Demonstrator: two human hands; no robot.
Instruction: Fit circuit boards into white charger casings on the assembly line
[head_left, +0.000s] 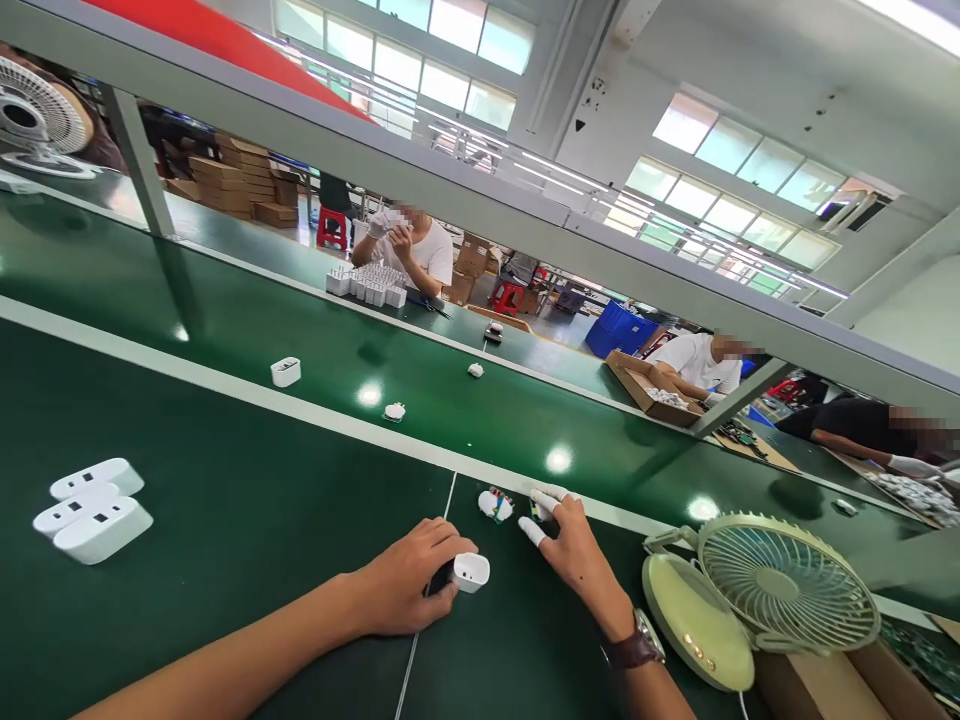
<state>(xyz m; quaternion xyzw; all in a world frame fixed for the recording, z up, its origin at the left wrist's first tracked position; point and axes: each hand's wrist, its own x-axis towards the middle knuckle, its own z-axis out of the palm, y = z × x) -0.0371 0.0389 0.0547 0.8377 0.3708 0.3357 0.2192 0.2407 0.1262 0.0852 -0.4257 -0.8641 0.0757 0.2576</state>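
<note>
My left hand [420, 580] is closed around a white plastic charger housing [472, 574], its open oval end facing up toward me. White finger cots cover the thumb and fingertips of my right hand [566, 535]. Those fingertips are closed about a small circuit board with white parts [538, 509], which they partly hide, low over the table. Just left of it lies a second such circuit board [496, 504] with coloured components. Three white housings [103, 522] lie grouped on the dark green table at far left.
A green conveyor belt [225, 300] runs across, carrying a white housing [286, 372] and small circuit boards [394, 411]. A pale green fan [780, 590] stands at right. Beyond the belt, people work beside white housings [367, 285] and a cardboard tray [637, 385]. A grey beam [450, 190] crosses above.
</note>
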